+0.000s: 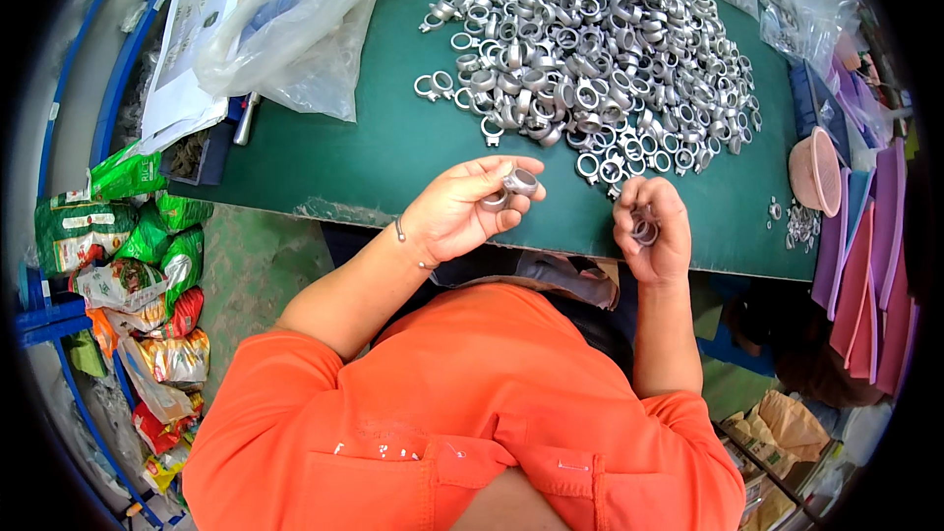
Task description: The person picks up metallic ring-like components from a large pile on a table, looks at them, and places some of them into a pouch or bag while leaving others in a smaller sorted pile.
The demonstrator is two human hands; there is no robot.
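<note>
My left hand (470, 199) is closed around metal rings (521, 181), two of which show between the thumb and fingers. Over the table's front edge, my right hand (654, 228) curls its fingers round at least one more metal ring (644, 230); its palm hides part of what it holds. Just beyond both hands lies a big heap of grey metal rings (590, 49), many with a small lug on the side. Some rings at the heap's near edge, such as one ring (611, 170), lie close to my right hand's fingertips.
The green tabletop (374, 162) carries a clear plastic bag (324, 59) and papers (192, 49) at left. A pink basket (814, 172) stands at right beside small metal pieces (801, 226). Purple and pink bins (875, 265) line the right side; a blue rack (59, 310) holds colourful packets at left.
</note>
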